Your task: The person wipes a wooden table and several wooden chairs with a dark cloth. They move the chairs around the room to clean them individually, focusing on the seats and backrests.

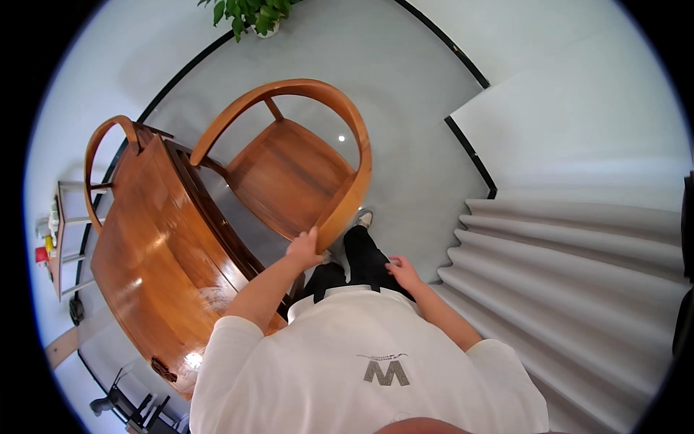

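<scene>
Before me stands a wooden armchair with a curved, rounded backrest rail (362,138) and a broad wooden seat (293,173). My left hand (305,249) is at the near end of that rail, its fingers closed around the wood. My right hand (402,271) hangs beside my right thigh in black trousers, fingers apart and slightly bent, holding nothing. A polished wooden table (157,244) lies to the left of the chair, with its long edge close to my left arm.
A second wooden armchair (89,157) stands at the table's far side. A grey curtain (564,260) hangs on the right. A potted plant (265,27) is by the far wall. A white-framed shelf (68,233) and a black chair (130,407) are at the left. Small dark object (162,370) on the table.
</scene>
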Demonstrator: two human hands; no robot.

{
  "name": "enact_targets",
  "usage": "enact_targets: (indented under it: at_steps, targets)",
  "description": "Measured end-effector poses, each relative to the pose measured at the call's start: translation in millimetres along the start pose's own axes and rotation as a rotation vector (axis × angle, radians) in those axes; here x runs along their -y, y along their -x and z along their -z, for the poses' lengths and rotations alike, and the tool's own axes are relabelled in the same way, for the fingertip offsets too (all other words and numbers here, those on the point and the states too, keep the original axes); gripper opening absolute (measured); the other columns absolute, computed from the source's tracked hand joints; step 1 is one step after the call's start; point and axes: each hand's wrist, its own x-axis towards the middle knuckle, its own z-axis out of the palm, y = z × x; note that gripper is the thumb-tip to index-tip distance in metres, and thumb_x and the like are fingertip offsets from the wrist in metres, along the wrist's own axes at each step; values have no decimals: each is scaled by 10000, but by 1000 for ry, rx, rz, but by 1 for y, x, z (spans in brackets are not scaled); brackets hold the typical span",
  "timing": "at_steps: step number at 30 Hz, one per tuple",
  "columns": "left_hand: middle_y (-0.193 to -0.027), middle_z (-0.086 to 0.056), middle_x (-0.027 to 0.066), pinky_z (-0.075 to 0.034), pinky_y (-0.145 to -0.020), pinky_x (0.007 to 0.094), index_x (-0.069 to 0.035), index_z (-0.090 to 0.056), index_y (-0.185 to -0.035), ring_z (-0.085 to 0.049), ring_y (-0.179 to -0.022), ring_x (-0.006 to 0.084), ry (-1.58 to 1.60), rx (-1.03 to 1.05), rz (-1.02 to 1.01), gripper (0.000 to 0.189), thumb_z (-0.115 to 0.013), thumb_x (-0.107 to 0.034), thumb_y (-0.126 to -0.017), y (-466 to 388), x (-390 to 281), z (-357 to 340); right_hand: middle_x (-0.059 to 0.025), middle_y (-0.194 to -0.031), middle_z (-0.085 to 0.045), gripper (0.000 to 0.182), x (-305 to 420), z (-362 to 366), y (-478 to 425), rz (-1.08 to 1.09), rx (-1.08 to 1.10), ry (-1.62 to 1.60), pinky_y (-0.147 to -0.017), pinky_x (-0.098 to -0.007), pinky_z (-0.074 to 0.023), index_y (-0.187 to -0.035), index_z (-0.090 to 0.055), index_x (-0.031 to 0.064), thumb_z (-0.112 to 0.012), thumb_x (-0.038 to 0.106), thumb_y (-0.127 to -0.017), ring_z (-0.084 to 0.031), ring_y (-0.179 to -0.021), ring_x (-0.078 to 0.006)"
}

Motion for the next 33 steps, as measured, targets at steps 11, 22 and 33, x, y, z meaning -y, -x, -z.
enact_targets:
  at_steps: [11,22,33]
  targets:
    - [-1279,-524,269,-475,-985,472,-39,-269,-1477,-555,-1183,401,157,-174,61,966,-786,-260,-691,-72,-124,93,-61,-1074,-633,433,240,-43,-142,-120,306,-605,-772,-333,-486,-1193,-564,112,-698,381,-881,-613,-901,-190]
    - [-1211,-573,119,-454,-968,348,-81,-568,-1330,-557,-1075,216,823,-416,-235,517,-695,-141,-833,-115,-37,140,-134,-967,-632,403,307,-12,-202,-17,-58,-862,-757,-390,-569,-1133,-523,26,-735,51,-791,-670,-843,-251]
    - [-1245,-565,210,-488,-933,473,-23,-414,-1332,-583,-1119,377,170,-510,396,759,-750,-344,-732,-220,218,307,-226,-1161,-630,895,336,39,-190,-105,-647,315,-899,-455,-505,-1426,-266,46,-758,246,-706,-627,-1064,-387]
